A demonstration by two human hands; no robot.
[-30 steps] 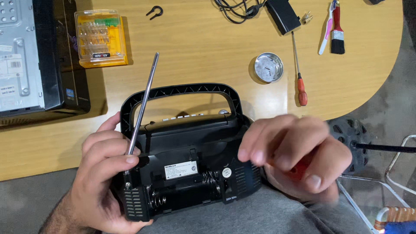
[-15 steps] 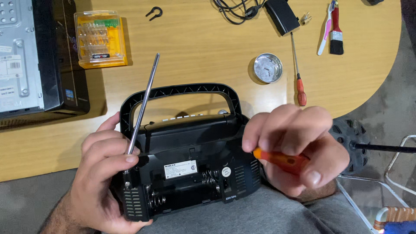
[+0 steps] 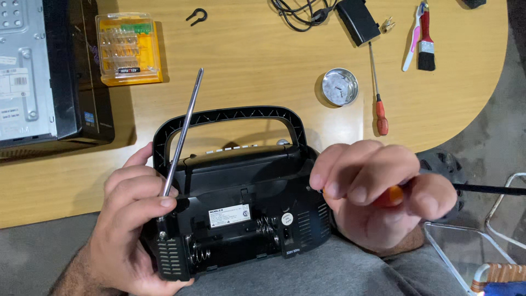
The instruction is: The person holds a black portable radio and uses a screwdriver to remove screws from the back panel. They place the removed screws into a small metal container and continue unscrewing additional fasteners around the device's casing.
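Bracing the black radio [image 3: 241, 219] on your lap, your left hand [image 3: 129, 230] wraps its left end beside the antenna [image 3: 182, 131] | your right hand [image 3: 378, 200] pinches an orange-handled screwdriver [image 3: 390, 195] at the radio's right end | beyond the radio: round tin [image 3: 339, 86], red screwdriver [image 3: 378, 90], yellow bit case [image 3: 129, 49].

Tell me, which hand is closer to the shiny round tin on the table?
Right. The right hand is just below the round tin, by the radio's right side. The left hand grips its far left end.
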